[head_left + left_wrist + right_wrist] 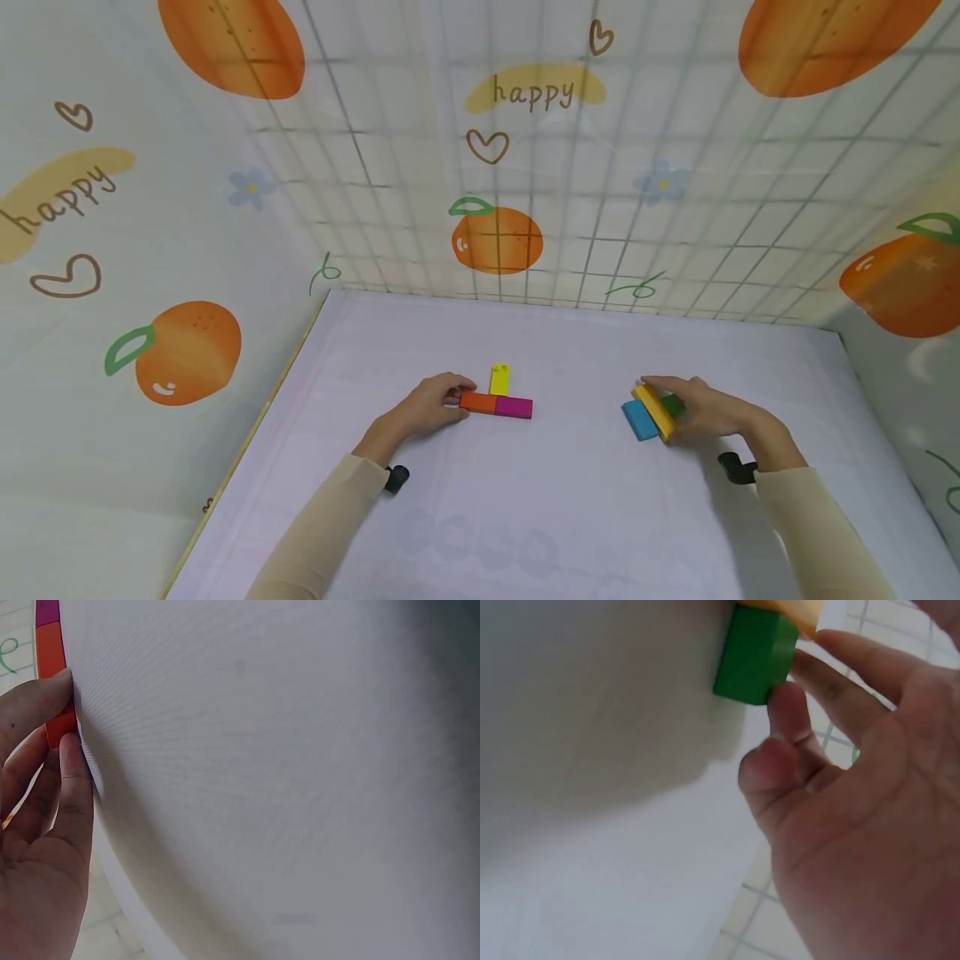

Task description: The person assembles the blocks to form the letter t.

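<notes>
White tabletop [570,492] sat against fruit-print sheeting [375,208]. With my left grip [431,404] I pinched the orange block [478,403] at its left end; the magenta block [514,407] touched its right, the lime block [499,380] just beyond their join. My right grip [708,408] pinched the amber block [654,412] between the blue block [639,421] and green block [746,656].

White bench [585,517] | right of left hand [426,407]: orange block [478,402], magenta block [514,407], yellow block [499,379] | left of right hand [712,410]: blue block [640,420], green block [674,405]
</notes>
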